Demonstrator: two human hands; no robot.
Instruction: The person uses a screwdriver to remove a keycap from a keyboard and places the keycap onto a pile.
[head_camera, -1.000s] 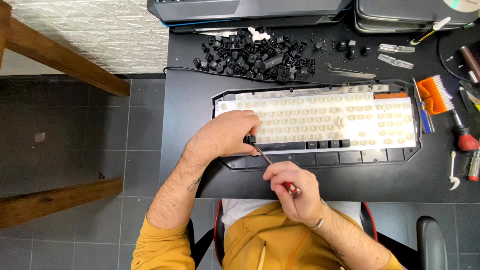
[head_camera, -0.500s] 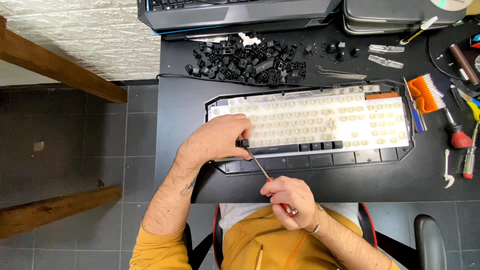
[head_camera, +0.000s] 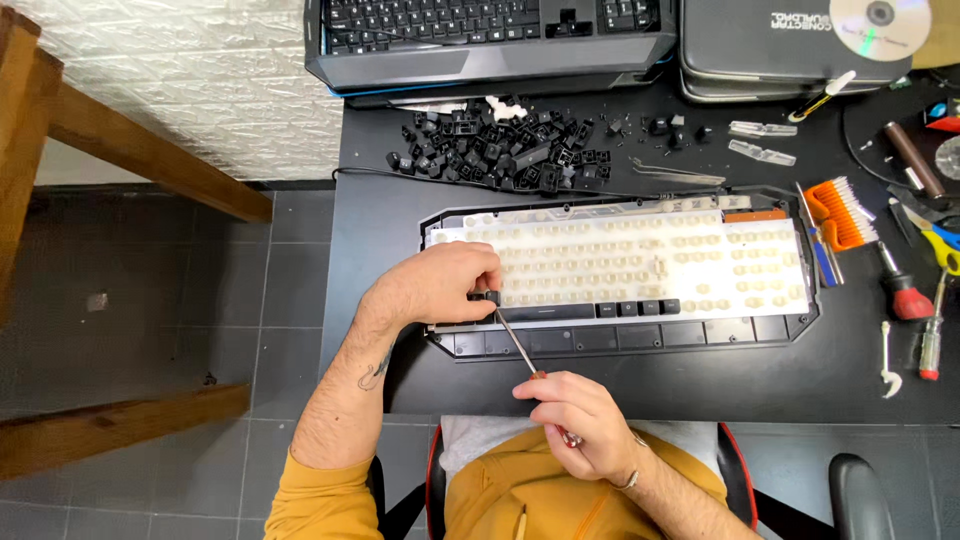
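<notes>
Right hand (head_camera: 582, 425), fingers clamped on screwdriver (head_camera: 517, 344), its tip pointing up-left at a key (head_camera: 490, 297) pinched by left hand (head_camera: 440, 285).

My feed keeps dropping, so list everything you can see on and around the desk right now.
stripped keyboard: one, cream switch bed, black frame, desk centre
screwdriver: one, thin shaft, tip at keyboard's lower left
loose keycaps: pile, mostly black, behind keyboard
second keyboard: one, black, far edge
disc: one, silver, on a dark case, far right
brush: one, orange, right of keyboard
tweezers: one, metal, beside keycaps
desk: one, black
left hand: on keyboard's left end
right hand: holding screwdriver handle
</notes>
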